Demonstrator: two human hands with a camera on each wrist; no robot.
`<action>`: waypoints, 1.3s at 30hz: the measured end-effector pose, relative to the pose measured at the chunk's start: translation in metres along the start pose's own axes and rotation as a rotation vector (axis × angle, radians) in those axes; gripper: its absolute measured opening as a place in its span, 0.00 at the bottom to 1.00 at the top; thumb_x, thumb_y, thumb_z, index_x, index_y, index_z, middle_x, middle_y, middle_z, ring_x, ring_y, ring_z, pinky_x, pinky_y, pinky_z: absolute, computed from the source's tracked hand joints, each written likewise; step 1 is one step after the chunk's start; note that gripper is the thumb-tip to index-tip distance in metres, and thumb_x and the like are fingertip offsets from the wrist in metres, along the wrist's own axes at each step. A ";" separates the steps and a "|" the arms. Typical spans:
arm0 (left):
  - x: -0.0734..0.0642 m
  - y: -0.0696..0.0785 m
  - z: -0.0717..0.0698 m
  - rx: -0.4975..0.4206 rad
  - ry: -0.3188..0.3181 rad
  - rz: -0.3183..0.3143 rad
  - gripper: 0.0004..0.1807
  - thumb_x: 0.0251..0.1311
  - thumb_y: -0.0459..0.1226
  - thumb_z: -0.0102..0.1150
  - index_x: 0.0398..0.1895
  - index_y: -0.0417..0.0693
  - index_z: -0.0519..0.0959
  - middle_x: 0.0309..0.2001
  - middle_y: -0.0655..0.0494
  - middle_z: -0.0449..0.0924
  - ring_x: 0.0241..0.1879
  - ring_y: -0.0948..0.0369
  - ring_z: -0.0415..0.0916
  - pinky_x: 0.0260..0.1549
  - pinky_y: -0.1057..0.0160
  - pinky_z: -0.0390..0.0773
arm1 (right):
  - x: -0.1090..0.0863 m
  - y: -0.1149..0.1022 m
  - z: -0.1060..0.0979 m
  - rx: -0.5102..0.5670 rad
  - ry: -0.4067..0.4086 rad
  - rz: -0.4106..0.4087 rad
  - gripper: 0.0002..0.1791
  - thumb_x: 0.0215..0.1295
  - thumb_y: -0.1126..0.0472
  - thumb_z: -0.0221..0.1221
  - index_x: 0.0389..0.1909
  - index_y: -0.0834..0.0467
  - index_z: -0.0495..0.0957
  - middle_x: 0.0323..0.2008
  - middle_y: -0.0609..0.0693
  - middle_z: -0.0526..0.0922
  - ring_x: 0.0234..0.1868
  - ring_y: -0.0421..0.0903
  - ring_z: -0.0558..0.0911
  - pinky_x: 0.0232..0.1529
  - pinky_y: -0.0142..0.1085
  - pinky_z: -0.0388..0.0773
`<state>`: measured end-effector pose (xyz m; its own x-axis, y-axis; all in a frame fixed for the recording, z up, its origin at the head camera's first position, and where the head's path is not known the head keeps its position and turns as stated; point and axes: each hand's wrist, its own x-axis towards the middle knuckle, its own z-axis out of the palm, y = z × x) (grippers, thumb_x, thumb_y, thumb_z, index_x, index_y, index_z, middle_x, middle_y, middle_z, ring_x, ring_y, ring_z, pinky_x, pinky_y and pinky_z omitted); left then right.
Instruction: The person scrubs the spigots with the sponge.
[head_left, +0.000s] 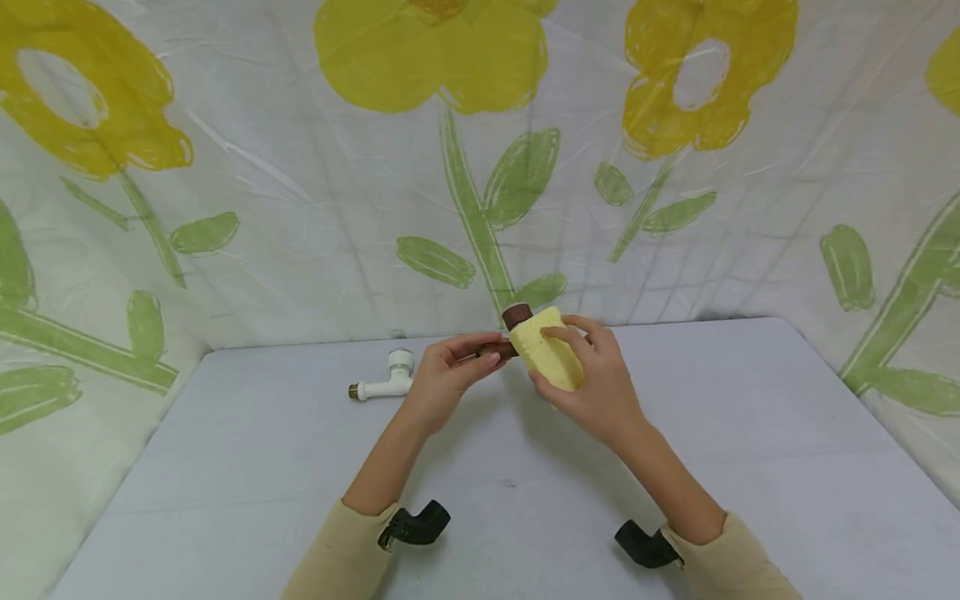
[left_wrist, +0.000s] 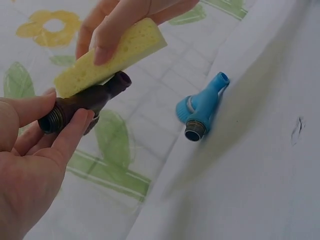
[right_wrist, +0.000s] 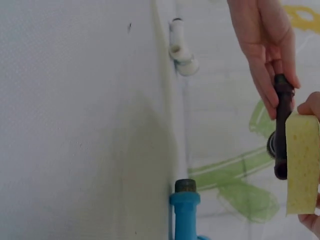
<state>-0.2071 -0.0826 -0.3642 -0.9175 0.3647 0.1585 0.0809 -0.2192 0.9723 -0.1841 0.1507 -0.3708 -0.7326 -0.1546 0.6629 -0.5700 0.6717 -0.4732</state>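
- Yellow and porous along one flank of the dark fitting (left_wrist: pixel 80 102): by the look of the pose, partway through wiping it with the sponge (head_left: pixel 551 354); contact line partly hidden.
- Held up above the table (head_left: pixel 487 542), near the middle of the head view, with the ribbed end (head_left: pixel 516 315) between 10 and 11 o'clock from the sponge.
- At the left hand (head_left: pixel 442 379): thumb and fingers pinched about the threaded end of the dark fitting, at 2 o'clock from the palm.
- At the right hand (head_left: pixel 600 387): thumb and fingers spread wide but curled around the sponge, at 10 o'clock.
- Done, as far as visible: both things gripped and brought together. No telling how much surface has been covered.
- Probably left: sides turned away from the sponge; perhaps also two untouched pieces nearby.
- White fitting (head_left: pixel 390 379) on the table, at 9 o'clock from the left hand.
- Blue fitting (left_wrist: pixel 205 105) on the table, at 3 o'clock from the dark fitting in the left wrist view; not visible in the head view, likely behind the right hand.
- Possibly in the way: flowered sheet (head_left: pixel 337 208), close behind at 12 o'clock. Black wrist devices (head_left: pixel 420 525) at 7 and 5 o'clock from the sponge, well apart from the work.
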 end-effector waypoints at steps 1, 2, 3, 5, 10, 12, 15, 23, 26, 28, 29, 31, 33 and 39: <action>0.000 0.000 -0.001 -0.005 0.003 -0.001 0.20 0.73 0.22 0.56 0.66 0.21 0.73 0.59 0.38 0.84 0.54 0.64 0.86 0.62 0.57 0.82 | 0.000 0.000 0.001 -0.005 -0.006 -0.016 0.26 0.54 0.59 0.78 0.55 0.57 0.84 0.62 0.63 0.78 0.53 0.62 0.77 0.41 0.50 0.82; 0.000 0.000 -0.001 -0.006 0.010 -0.005 0.20 0.73 0.22 0.56 0.65 0.21 0.74 0.57 0.40 0.85 0.53 0.64 0.86 0.61 0.57 0.82 | 0.000 -0.001 0.001 -0.009 -0.007 -0.026 0.27 0.54 0.59 0.78 0.55 0.56 0.84 0.62 0.62 0.78 0.52 0.61 0.77 0.40 0.50 0.83; 0.000 0.000 -0.002 -0.004 0.021 -0.011 0.20 0.72 0.22 0.57 0.65 0.22 0.75 0.56 0.42 0.86 0.52 0.64 0.87 0.61 0.58 0.83 | 0.000 0.000 0.000 -0.015 -0.002 -0.031 0.26 0.53 0.59 0.78 0.55 0.57 0.84 0.62 0.62 0.78 0.52 0.61 0.77 0.40 0.50 0.83; 0.000 0.000 -0.003 -0.012 0.037 -0.025 0.20 0.71 0.22 0.58 0.64 0.23 0.76 0.56 0.45 0.85 0.50 0.65 0.87 0.60 0.59 0.83 | 0.001 0.001 -0.001 -0.019 0.023 -0.022 0.26 0.53 0.61 0.78 0.54 0.57 0.84 0.61 0.62 0.79 0.53 0.62 0.77 0.41 0.51 0.82; 0.001 0.000 -0.004 -0.030 0.051 -0.042 0.20 0.70 0.20 0.58 0.64 0.23 0.77 0.54 0.51 0.84 0.48 0.65 0.87 0.58 0.62 0.84 | 0.000 0.001 0.000 -0.007 0.051 0.025 0.27 0.54 0.60 0.78 0.55 0.57 0.84 0.62 0.63 0.78 0.57 0.64 0.77 0.44 0.52 0.81; 0.001 -0.001 -0.005 -0.037 0.044 -0.038 0.21 0.70 0.20 0.58 0.64 0.22 0.76 0.52 0.54 0.86 0.49 0.65 0.87 0.59 0.61 0.84 | -0.002 -0.001 0.002 -0.005 0.041 0.013 0.27 0.54 0.60 0.78 0.56 0.57 0.83 0.62 0.62 0.78 0.54 0.62 0.77 0.42 0.51 0.81; 0.000 -0.002 -0.005 -0.057 0.027 -0.026 0.21 0.70 0.20 0.57 0.65 0.20 0.74 0.49 0.55 0.87 0.51 0.64 0.87 0.61 0.58 0.82 | -0.002 -0.003 0.004 -0.012 0.015 -0.030 0.27 0.53 0.59 0.78 0.56 0.57 0.83 0.61 0.62 0.78 0.51 0.61 0.77 0.40 0.50 0.82; 0.000 0.001 -0.002 -0.067 0.056 -0.055 0.22 0.71 0.20 0.57 0.66 0.21 0.73 0.56 0.50 0.82 0.49 0.65 0.87 0.60 0.62 0.82 | 0.001 -0.001 -0.004 -0.026 0.042 -0.001 0.27 0.52 0.62 0.78 0.55 0.58 0.84 0.62 0.63 0.78 0.54 0.63 0.77 0.43 0.52 0.81; 0.000 0.000 -0.002 -0.079 0.057 -0.044 0.22 0.70 0.19 0.56 0.66 0.20 0.72 0.54 0.53 0.84 0.50 0.65 0.87 0.60 0.62 0.83 | -0.001 -0.006 0.000 -0.023 0.033 0.009 0.27 0.54 0.60 0.78 0.55 0.58 0.83 0.62 0.63 0.78 0.53 0.62 0.77 0.42 0.51 0.81; 0.000 -0.001 -0.002 -0.085 0.056 -0.031 0.22 0.70 0.19 0.56 0.66 0.18 0.72 0.49 0.55 0.86 0.49 0.65 0.87 0.59 0.62 0.83 | -0.002 -0.011 0.002 -0.019 0.012 -0.001 0.27 0.54 0.59 0.78 0.56 0.58 0.83 0.62 0.63 0.77 0.51 0.61 0.77 0.40 0.49 0.82; 0.000 -0.001 -0.001 -0.088 0.056 -0.025 0.22 0.70 0.18 0.56 0.66 0.17 0.71 0.48 0.56 0.86 0.49 0.65 0.87 0.59 0.62 0.83 | -0.003 -0.013 0.003 -0.019 -0.001 -0.012 0.27 0.54 0.59 0.78 0.56 0.58 0.83 0.62 0.63 0.77 0.50 0.61 0.77 0.39 0.49 0.83; 0.000 -0.002 -0.001 -0.091 0.051 -0.018 0.22 0.70 0.18 0.55 0.66 0.16 0.70 0.46 0.57 0.86 0.48 0.65 0.87 0.58 0.63 0.84 | -0.004 -0.017 0.004 -0.021 -0.021 -0.037 0.28 0.54 0.58 0.78 0.56 0.57 0.82 0.62 0.63 0.77 0.48 0.60 0.76 0.37 0.48 0.83; 0.000 -0.002 0.000 -0.092 0.057 -0.017 0.22 0.70 0.18 0.55 0.65 0.16 0.71 0.45 0.58 0.85 0.47 0.65 0.87 0.57 0.64 0.84 | -0.004 -0.019 0.004 -0.023 -0.023 -0.056 0.28 0.53 0.59 0.79 0.56 0.57 0.83 0.62 0.63 0.77 0.49 0.60 0.77 0.36 0.48 0.84; 0.000 -0.001 0.002 -0.079 0.046 -0.009 0.21 0.69 0.19 0.58 0.64 0.19 0.74 0.45 0.58 0.88 0.48 0.64 0.88 0.57 0.63 0.84 | -0.003 -0.017 0.002 -0.027 0.022 -0.044 0.28 0.51 0.62 0.79 0.54 0.57 0.83 0.61 0.62 0.78 0.47 0.59 0.77 0.37 0.48 0.83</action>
<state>-0.2058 -0.0804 -0.3648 -0.9352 0.3252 0.1404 0.0435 -0.2878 0.9567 -0.1726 0.1382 -0.3656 -0.6984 -0.1691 0.6954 -0.5911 0.6842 -0.4272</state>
